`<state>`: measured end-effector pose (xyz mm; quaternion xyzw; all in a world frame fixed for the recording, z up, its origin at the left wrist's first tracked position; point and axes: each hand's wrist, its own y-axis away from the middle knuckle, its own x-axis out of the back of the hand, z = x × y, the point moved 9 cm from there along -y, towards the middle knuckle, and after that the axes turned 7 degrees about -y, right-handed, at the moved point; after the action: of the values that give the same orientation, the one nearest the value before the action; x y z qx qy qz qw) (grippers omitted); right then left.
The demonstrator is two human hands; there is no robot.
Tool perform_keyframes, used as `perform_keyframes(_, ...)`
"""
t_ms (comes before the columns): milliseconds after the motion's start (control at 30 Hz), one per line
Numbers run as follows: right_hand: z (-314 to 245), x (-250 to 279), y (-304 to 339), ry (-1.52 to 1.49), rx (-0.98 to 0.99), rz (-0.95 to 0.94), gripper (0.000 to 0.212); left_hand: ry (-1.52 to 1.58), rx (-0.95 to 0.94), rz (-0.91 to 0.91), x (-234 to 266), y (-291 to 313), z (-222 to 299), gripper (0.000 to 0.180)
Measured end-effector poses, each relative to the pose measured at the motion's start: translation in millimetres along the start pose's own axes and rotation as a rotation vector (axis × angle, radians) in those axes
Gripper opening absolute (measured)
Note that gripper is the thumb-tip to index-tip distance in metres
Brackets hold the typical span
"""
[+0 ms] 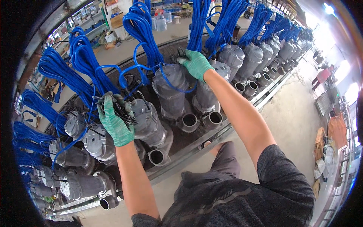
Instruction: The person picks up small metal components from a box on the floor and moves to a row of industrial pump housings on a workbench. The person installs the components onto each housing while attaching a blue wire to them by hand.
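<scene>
Green-and-black work gloves cover both hands. My left hand point(116, 120) is closed round a bunch of thin black strips point(121, 108), beside the top of a grey metal pump point(148, 123). Farther right, my right hand point(195, 65) reaches over the back edge of another grey pump point(170, 92). Its fingers are bent together at a small dark piece near the foot of a blue cable coil point(145, 32); what they grip I cannot make out. A loose blue cable point(181, 90) loops over that pump's side.
Rows of similar pumps point(251, 60) with upright blue cable coils point(257, 22) line a long metal-edged bench point(181, 159). Open pipe outlets point(158, 156) point toward me. Shelves point(94, 19) stand behind. Another person point(323, 75) is far right, beyond the concrete floor point(287, 113).
</scene>
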<state>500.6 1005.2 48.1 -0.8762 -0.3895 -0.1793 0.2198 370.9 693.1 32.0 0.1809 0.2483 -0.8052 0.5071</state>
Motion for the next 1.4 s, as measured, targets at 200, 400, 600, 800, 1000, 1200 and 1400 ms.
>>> perform_keyframes(200, 8.0, 3.0, -6.2, 0.121, 0.02, 0.047, 0.041, -0.063, 0.002, 0.031, -1.0, 4.4, 3.8, 0.026)
perform_keyframes(400, 20.3, 2.1, -5.2, 0.013, 0.023, 0.186, 0.042, -0.039, 0.0, 0.029, -2.4, 2.3, 1.8, 0.023)
perform_keyframes(600, 12.8, -3.6, 0.9, 0.039, 0.046, 0.277, 0.044, -0.018, -0.006, 0.048, 0.2, 1.9, 2.2, 0.021)
perform_keyframes(800, 36.7, -11.4, -4.7, -0.094, 0.063, 0.284, 0.047, -0.025, -0.004, 0.055, 0.6, 1.7, 2.4, 0.019)
perform_keyframes(1000, 32.6, -14.4, -2.9, 0.021, 0.059, 0.32, 0.035, -0.041, -0.018, 0.058, -0.6, 3.5, 5.8, 0.019)
perform_keyframes(1200, 38.1, -15.1, -14.1, 0.052, -0.009, 0.209, 0.047, -0.035, -0.021, 0.057, -4.8, 3.8, 6.9, 0.021)
perform_keyframes(1400, -50.4, 22.1, 7.7, 0.146, 0.362, 0.093, 0.062, -0.055, -0.015, 0.08, -3.6, 6.8, 8.8, 0.02)
